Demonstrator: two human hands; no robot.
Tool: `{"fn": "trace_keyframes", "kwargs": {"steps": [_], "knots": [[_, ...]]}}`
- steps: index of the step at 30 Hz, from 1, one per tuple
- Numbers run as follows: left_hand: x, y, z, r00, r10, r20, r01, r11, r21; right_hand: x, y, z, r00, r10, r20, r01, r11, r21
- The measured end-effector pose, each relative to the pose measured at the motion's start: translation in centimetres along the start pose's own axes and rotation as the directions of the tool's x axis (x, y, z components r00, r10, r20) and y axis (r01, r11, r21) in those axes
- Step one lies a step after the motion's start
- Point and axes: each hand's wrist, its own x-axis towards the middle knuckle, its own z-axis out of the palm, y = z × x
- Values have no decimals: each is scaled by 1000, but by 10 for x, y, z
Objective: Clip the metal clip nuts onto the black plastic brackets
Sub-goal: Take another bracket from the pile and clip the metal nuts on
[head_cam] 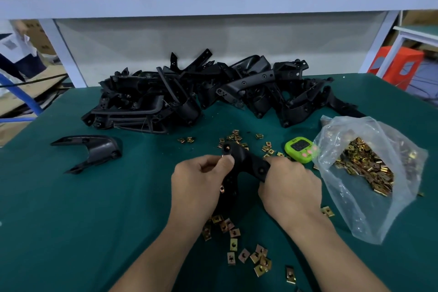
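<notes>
Holding a black plastic bracket (245,161) over the green desk (71,220) in the head view, the right hand (290,185) has its grip closed round the bracket's right arm. The left hand (201,178) pinches a clip nut (223,155) at the bracket's upper end. Loose clip nuts (237,244) lie between the forearms, and more fill a clear bag (350,211) at right. A pile of brackets (189,97) sits behind, with a green timer (301,149) beside the bag.

Green surface (71,220) w/ bracket pile (189,95) at back, lone bracket (94,152) left, loose nuts (233,244) mid & front, timer (301,149) beside bag (355,140) right.
</notes>
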Motion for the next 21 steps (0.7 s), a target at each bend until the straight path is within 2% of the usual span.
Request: {"fn": "trace_keyframes", "kwargs": {"steps": [3,8,12,13,14,15,16,17,18,19,21], "knots": [[-12,4,6,985,170,-27,-163,971,173,-1,-4,1,1000,7,-7,-7,1000,11],[-12,0,7,927,364,-88,-308,874,375,-5,-7,3,1000,-29,2,28,998,49],[-10,-3,5,880,474,-19,-397,757,520,-4,-5,2,1000,-17,16,15,995,102],[-10,-2,3,884,467,-14,-411,791,453,-3,-4,3,1000,-8,21,5,993,122],[-9,-1,0,909,415,-35,-391,879,272,-1,-2,4,1000,6,24,-10,990,141],[-7,2,-3,944,324,-61,-324,946,18,1,0,5,999,29,30,-33,988,152],[-3,5,-8,966,235,-105,-250,952,-179,4,3,6,998,51,38,-56,986,158],[4,4,-15,974,165,-156,-201,946,-253,6,6,7,997,69,46,-76,983,164],[12,2,-23,972,127,-195,-166,966,-197,9,9,8,995,82,50,-90,980,175],[19,-2,-30,975,111,-195,-126,990,-68,11,11,9,994,93,50,-101,977,186],[30,-11,-41,992,97,-79,-78,972,220,11,11,11,995,92,32,-96,976,197]]}}
